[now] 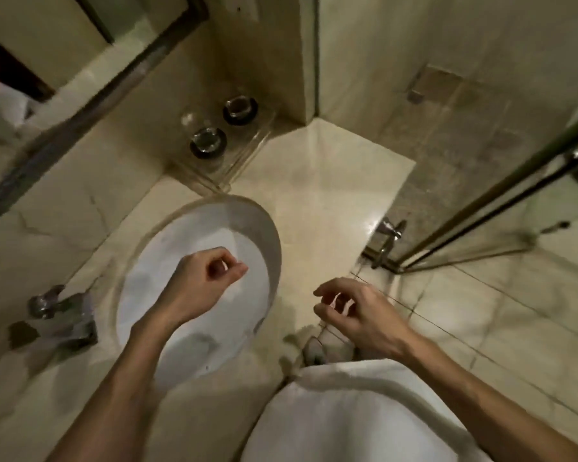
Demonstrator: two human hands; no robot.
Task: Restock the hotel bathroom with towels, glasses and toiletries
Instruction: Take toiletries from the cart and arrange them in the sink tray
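Looks like an in-between moment to me, with nothing in either grip as far as I can tell. The left hand hovers over the sink basin with the fingers curled in and the thumb tip meeting the forefinger. If it's pinching something tiny, the blur hides it. The right hand hangs past the counter edge, its grip loosely curled and relaxed around nothing.

The glasses are the part of the job I can actually see. The near glass and the far glass each sit upright on a black coaster inside a clear tray, tucked into the back corner against the wall. Both are well apart from either hand, beyond the far rim of the basin, and the left hand is the closer one.

If those need checking or swapping, I'd reach with the left. Come in from the side and wrap the grip around the wall of the near glass first, so the far one isn't bumped. Then lift it straight up off the coaster. The tray's edge is hard to make out, so I'd clear it high.

There's a white bundle at the bottom, just under the right forearm. It might be a towel, but I can't say for sure.
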